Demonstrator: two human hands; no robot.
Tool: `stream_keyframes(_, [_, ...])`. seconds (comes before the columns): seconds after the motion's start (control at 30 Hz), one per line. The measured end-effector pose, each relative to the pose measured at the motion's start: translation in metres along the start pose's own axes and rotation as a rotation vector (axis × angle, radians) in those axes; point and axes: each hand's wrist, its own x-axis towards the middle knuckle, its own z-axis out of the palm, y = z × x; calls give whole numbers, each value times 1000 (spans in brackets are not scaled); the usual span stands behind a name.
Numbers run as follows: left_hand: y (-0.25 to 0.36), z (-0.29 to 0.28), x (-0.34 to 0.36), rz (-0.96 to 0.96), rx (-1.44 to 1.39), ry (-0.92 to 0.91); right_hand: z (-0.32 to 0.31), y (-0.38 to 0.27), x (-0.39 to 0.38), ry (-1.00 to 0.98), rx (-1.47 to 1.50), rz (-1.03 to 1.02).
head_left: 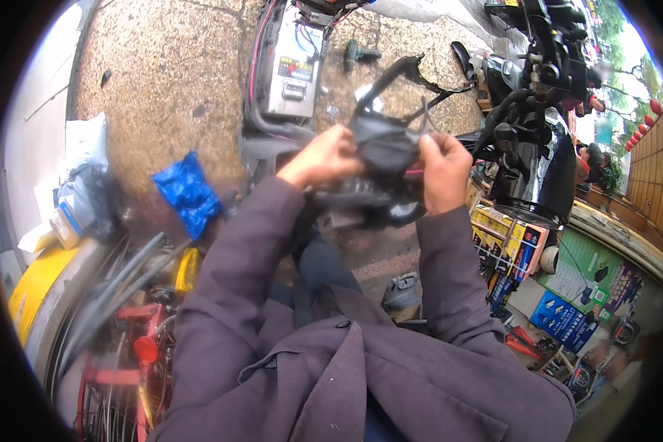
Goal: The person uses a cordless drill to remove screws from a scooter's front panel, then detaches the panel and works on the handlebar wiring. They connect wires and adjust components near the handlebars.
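Between my hands is a black, soft-looking piece [385, 147], blurred, its exact kind unclear. My left hand [323, 158] grips its left side with the fingers curled. On the other side my right hand [447, 169] is closed on its edge, thumb against the fingers. A short pinkish-red wire [414, 172] shows beside the right fingers. Below and behind the piece lie dark parts of a scooter body, smeared by motion. Just beyond my left hand, a silver metal box [295, 70] with a label sits in the scooter body among red and black wires.
A curved black plastic frame [401, 77] lies ahead on the paving. At left are a blue plastic bag [187, 193], a grey bag [92, 199] and a red metal rack [121, 376]. A parked motorbike [534, 162] and stacked boxes [512, 247] stand at right.
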Motion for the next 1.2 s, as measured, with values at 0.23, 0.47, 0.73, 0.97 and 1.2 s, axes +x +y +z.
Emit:
stream_keyframes(0.23, [4, 11, 23, 44, -334, 6, 6, -29, 2, -310, -771, -793])
stream_keyframes(0.47, [8, 25, 32, 20, -509, 100, -1, -19, 6, -85, -733, -852])
stream_keyframes(0.73, [51, 38, 25, -37, -608, 138, -19, 25, -28, -147, -930, -665])
stream_keyframes(0.97, [65, 23, 24, 34, -355, -19, -31, 33, -21, -191, -844, -538])
stream_keyframes(1.2, [59, 18, 55, 139, 452, 270, -30, 33, -23, -190, -828, -573])
